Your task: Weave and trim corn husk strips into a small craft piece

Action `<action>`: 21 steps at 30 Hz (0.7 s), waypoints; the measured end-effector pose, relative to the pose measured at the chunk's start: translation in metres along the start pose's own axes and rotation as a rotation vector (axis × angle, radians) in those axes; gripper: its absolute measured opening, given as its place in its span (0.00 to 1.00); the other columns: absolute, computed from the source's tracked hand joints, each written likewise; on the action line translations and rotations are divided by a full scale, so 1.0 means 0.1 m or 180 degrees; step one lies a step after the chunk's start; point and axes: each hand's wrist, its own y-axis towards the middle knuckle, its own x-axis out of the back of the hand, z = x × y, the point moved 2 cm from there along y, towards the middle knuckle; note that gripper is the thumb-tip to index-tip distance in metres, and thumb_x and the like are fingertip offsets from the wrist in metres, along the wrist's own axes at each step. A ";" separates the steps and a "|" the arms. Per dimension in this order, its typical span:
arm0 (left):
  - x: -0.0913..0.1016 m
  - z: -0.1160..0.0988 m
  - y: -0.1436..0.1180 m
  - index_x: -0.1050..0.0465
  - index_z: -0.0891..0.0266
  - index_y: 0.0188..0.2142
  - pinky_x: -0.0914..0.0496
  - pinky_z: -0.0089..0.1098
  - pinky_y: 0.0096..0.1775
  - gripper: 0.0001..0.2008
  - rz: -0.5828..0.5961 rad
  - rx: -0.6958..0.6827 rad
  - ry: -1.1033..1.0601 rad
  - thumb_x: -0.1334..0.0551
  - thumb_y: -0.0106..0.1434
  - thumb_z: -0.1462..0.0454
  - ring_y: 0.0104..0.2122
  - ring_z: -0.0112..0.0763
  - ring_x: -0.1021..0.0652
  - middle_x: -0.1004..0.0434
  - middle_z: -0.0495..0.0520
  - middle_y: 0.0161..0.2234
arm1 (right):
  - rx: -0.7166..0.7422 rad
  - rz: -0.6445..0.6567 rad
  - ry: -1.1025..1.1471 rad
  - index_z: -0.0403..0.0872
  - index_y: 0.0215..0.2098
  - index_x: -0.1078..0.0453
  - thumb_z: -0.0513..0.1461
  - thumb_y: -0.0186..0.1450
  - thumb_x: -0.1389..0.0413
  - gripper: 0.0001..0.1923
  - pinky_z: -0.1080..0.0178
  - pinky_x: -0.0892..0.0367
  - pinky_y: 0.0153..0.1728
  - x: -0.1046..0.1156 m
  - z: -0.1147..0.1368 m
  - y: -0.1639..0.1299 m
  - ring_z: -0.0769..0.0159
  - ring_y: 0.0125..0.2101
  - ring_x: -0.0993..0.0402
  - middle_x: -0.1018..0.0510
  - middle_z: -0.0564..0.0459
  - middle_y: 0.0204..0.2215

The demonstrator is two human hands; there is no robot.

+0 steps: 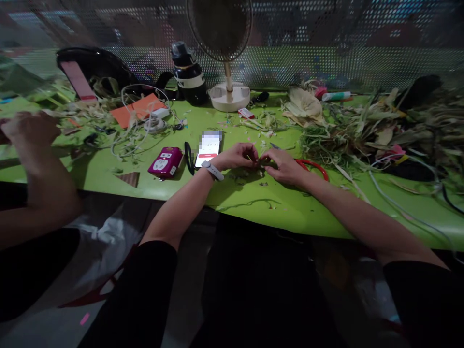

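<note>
Over the green tabletop, my left hand, with a pale watch band on the wrist, is closed in a pinch. My right hand is pinched just opposite it, the fingertips of both nearly meeting. Something small and dark sits between the fingertips, too small to name. Partly under my right hand lies a pair of scissors with red handles; the tip of a blade shows beyond the fingers. Small plant scraps and a thin curled strand are on the table below my hands.
Left of my wrist are a lit phone and a purple power socket block. A fan and black bottle stand behind. Dried husks and grass heap at right. A co-worker's arm rests at left near white cables.
</note>
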 end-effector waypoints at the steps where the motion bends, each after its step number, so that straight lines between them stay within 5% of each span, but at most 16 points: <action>1: 0.01 -0.01 0.00 0.30 0.68 0.32 0.29 0.29 0.34 0.14 -0.0035 -0.0038 0.0125 0.27 0.48 0.67 0.28 0.25 0.23 0.24 0.50 0.28 | 0.0027 0.0009 0.0003 0.44 0.43 0.32 0.37 0.62 0.49 0.11 0.55 0.38 0.43 0.00 0.00 0.00 0.56 0.39 0.31 0.24 0.42 0.39; 12: -0.08 -0.23 -0.11 0.26 0.65 0.31 0.32 0.26 0.35 0.10 -0.0360 -0.0554 0.1594 0.36 0.48 0.76 0.30 0.25 0.25 0.23 0.49 0.28 | 0.0163 -0.0013 -0.0038 0.45 0.39 0.33 0.36 0.61 0.49 0.08 0.57 0.38 0.41 0.02 0.02 0.02 0.58 0.37 0.33 0.26 0.45 0.35; 21: -0.20 -0.14 -0.13 0.26 0.63 0.38 0.32 0.27 0.36 0.09 -0.0696 -0.1341 0.2965 0.40 0.58 0.70 0.34 0.29 0.22 0.20 0.54 0.35 | 0.0160 -0.0216 -0.0023 0.45 0.40 0.31 0.37 0.59 0.46 0.10 0.55 0.36 0.40 -0.03 -0.07 0.02 0.56 0.37 0.32 0.25 0.44 0.36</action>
